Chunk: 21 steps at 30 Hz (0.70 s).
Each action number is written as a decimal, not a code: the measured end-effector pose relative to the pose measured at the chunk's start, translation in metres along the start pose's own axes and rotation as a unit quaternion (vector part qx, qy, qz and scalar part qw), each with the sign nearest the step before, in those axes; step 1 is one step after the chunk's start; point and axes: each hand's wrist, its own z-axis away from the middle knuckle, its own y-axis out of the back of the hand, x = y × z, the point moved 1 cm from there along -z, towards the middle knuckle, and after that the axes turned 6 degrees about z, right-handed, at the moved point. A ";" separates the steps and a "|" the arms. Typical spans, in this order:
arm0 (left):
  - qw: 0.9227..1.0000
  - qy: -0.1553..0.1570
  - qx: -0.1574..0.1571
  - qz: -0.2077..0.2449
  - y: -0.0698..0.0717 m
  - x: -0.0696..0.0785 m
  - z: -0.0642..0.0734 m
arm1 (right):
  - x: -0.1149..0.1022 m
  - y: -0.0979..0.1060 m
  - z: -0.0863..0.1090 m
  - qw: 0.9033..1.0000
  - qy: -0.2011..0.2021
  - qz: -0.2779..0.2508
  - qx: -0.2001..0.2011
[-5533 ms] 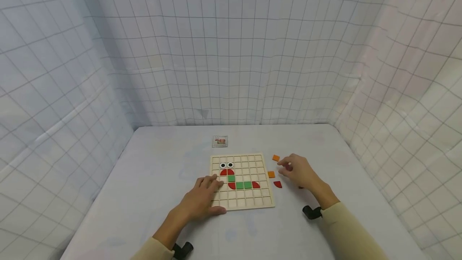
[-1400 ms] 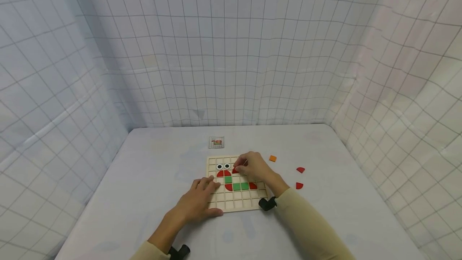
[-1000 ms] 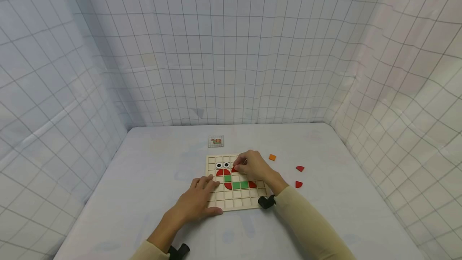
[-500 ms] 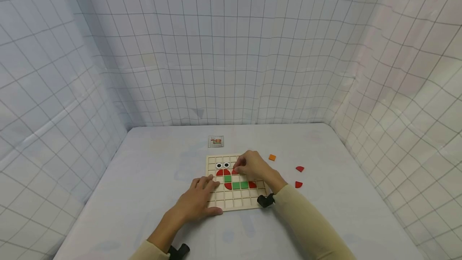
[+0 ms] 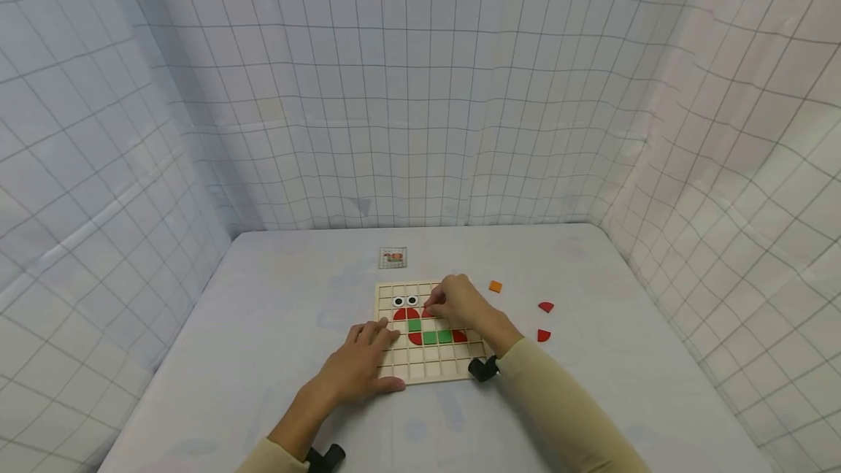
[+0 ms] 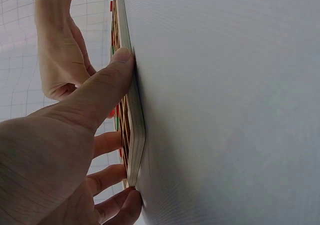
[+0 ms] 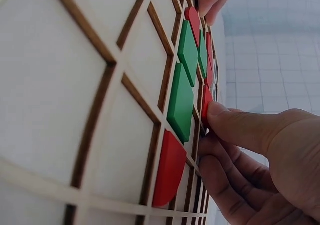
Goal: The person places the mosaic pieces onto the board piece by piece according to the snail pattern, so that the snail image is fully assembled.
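Note:
A square wooden grid board (image 5: 430, 369) lies on the table. My left hand (image 5: 358, 363) rests over its near left corner, fingers extended onto the grid and thumb on the front edge. With thumb and fingertips, my right hand (image 5: 460, 305) pinches a red quarter-circle tile (image 7: 206, 105) at the grid, right of the red pair (image 5: 406, 314). Set in the board are two white eye discs (image 5: 405, 301), several green square tiles (image 5: 430, 338) and further red quarter-circles (image 5: 459, 336). The right hand covers the board's far right part in the head view.
Beyond the board lies a small picture card (image 5: 393, 258). To its right are an orange square tile (image 5: 496, 287) and two loose red quarter-circles, one farther (image 5: 546, 306) and one nearer (image 5: 544, 336). Grid-patterned cloth walls (image 5: 394, 130) enclose the table on three sides.
My right hand has moved left from the loose tiles onto the board, holding a red tile. One orange and one red tile no longer show beside the board. The left hand stays put.

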 end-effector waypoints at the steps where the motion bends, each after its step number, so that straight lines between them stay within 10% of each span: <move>1: 1.000 0.001 0.000 0.001 0.000 0.000 0.000 | -0.001 0.000 0.000 1.000 0.003 0.004 0.000; 21: 1.000 -0.003 -0.001 0.007 -0.002 -0.003 0.000 | 0.003 0.006 0.014 0.998 0.052 0.026 -0.023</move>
